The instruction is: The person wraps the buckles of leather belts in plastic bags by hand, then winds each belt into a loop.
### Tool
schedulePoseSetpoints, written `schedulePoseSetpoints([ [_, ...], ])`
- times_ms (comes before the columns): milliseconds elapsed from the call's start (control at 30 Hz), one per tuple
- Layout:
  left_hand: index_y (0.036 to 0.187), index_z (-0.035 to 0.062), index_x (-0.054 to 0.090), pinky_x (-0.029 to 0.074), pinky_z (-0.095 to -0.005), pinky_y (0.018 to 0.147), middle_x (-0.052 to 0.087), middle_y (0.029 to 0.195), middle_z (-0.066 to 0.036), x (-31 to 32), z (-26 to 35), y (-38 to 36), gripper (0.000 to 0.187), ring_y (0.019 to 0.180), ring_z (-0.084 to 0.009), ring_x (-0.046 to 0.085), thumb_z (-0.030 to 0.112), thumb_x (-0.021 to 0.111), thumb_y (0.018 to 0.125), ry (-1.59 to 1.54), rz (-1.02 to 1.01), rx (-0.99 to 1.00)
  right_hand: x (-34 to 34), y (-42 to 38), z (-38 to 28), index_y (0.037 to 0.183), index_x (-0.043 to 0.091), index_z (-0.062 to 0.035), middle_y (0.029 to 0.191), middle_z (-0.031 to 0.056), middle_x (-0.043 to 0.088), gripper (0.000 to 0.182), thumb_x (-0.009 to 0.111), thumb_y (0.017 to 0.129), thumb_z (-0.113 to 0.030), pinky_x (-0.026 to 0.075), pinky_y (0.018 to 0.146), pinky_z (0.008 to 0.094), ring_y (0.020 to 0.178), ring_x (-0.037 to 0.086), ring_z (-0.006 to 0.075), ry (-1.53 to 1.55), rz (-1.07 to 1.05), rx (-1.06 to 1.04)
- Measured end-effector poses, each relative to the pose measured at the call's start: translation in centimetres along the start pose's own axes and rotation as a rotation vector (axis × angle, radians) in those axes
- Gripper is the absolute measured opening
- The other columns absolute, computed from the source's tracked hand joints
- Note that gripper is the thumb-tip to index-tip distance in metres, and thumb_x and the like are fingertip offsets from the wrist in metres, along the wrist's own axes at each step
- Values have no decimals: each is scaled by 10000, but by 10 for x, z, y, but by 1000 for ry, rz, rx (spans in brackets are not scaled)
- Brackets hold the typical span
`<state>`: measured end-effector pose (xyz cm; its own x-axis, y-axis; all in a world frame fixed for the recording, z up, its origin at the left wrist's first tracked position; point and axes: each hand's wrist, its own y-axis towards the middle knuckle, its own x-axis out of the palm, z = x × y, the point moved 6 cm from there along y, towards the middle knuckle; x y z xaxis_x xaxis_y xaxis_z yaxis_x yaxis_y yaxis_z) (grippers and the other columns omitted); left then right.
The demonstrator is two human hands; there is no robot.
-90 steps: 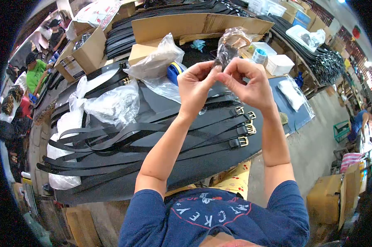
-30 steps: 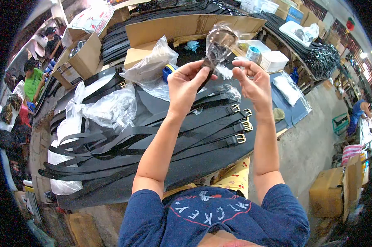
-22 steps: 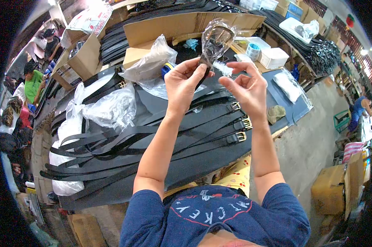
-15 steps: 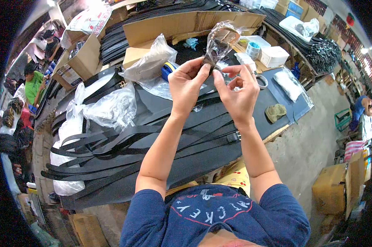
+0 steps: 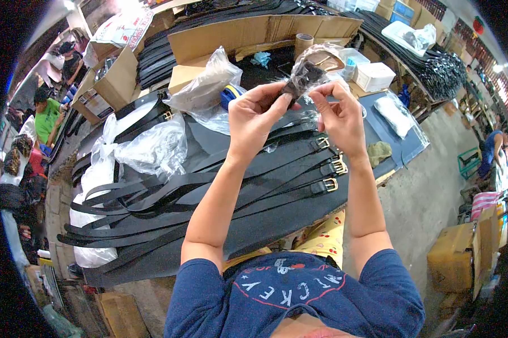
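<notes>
A buckle [image 5: 325, 58] wrapped in crinkled clear plastic, with a short black strap end [image 5: 295, 84], is held up over the table. The thumb and fingers of my left hand [image 5: 255, 115] grip the black end. Beside the wrapped part, my right hand [image 5: 343, 118] is closed, thumb and curled fingers together at the edge of the plastic wrap [image 5: 307, 76]. Below both hands lie several black belts [image 5: 254, 188], their gold-toned buckles [image 5: 337, 164] toward the right.
Clear plastic bags [image 5: 155, 147] and a blue-and-yellow tape roll [image 5: 230, 96] lie on the table. Behind stand a cardboard barrier [image 5: 237, 36], a cardboard tube [image 5: 303, 45] and a white box [image 5: 374, 77]. A dark olive cloth item [image 5: 379, 152] sits at right. A person in green [image 5: 47, 121] is at far left.
My left hand has tilted the wrapped buckle to the right and slightly down. My right hand has moved right, its fingers curling in by the plastic. The belt buckles below are now uncovered.
</notes>
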<state>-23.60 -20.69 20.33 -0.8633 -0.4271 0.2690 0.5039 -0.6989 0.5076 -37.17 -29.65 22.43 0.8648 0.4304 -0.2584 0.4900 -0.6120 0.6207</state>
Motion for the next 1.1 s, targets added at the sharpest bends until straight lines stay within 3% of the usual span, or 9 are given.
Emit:
schedulePoseSetpoints([
  [200, 1034, -81, 610, 518, -244, 718, 661, 901, -122, 5, -3, -1, 229, 767, -162, 652, 11, 627, 825, -81, -107, -112, 9, 2, 16, 918, 572, -16, 773, 17, 558, 51, 562, 869, -9, 413, 443, 217, 504, 500, 54, 288, -186, 163],
  [367, 1169, -36, 493, 516, -240, 709, 657, 837, -110, 13, 7, -1, 384, 745, -147, 646, -1, 637, 815, -114, -193, -115, 19, 5, 25, 1003, 554, -5, 872, 51, 596, 154, 501, 870, 51, 468, 553, 225, 643, 573, 106, 541, -196, -64],
  [600, 1185, 6, 391, 516, -237, 694, 650, 806, -116, 12, 2, -1, 472, 740, -160, 650, -19, 648, 789, -126, -230, -152, 19, -2, 25, 1069, 556, 0, 1016, 81, 570, 227, 518, 853, 61, 512, 644, 261, 792, 590, 143, 534, -214, -113],
  [700, 1178, 10, 394, 515, -235, 689, 649, 802, -113, 18, -2, -5, 471, 742, -150, 645, -40, 643, 781, -151, -265, -170, 13, -1, 17, 1067, 568, -5, 1015, 68, 574, 246, 580, 822, 17, 515, 683, 265, 822, 590, 145, 370, -121, -156],
  [767, 1192, 5, 391, 511, -237, 692, 642, 814, -104, 27, -4, -12, 474, 761, -136, 635, -54, 627, 785, -136, -257, -129, 10, 1, 8, 1080, 602, 1, 1004, 45, 606, 274, 597, 809, -36, 449, 767, 247, 861, 556, 94, 346, -98, 46],
  [867, 1213, 2, 389, 505, -236, 709, 640, 831, -98, 30, -8, -12, 480, 781, -142, 637, -47, 623, 796, -95, -239, -101, 8, 5, 23, 1097, 591, 4, 1062, 62, 600, 304, 593, 800, -61, 452, 789, 244, 903, 568, 112, 319, -107, 57],
  [933, 1226, 3, 390, 500, -234, 720, 641, 844, -95, 31, -9, -12, 484, 795, -152, 641, -38, 626, 804, -76, -219, -78, 2, -1, 48, 1099, 591, 7, 1046, 69, 619, 309, 603, 799, -63, 466, 785, 261, 871, 569, 106, 379, -92, 64],
  [1000, 1232, -9, 383, 499, -227, 726, 635, 827, -100, 31, -7, -11, 485, 777, -129, 634, -59, 597, 800, -35, -188, -52, -16, -13, 73, 1122, 566, 33, 1025, 69, 622, 317, 561, 813, -38, 456, 791, 261, 869, 577, 123, 544, 144, 187],
  [1100, 1200, -15, 435, 486, -215, 710, 638, 814, -81, 30, -19, -9, 441, 772, -101, 620, -48, 613, 798, 47, -152, 24, -33, -24, 40, 1121, 551, 60, 990, 73, 620, 291, 540, 852, -49, 446, 780, 257, 830, 574, 131, 758, 180, 114],
])
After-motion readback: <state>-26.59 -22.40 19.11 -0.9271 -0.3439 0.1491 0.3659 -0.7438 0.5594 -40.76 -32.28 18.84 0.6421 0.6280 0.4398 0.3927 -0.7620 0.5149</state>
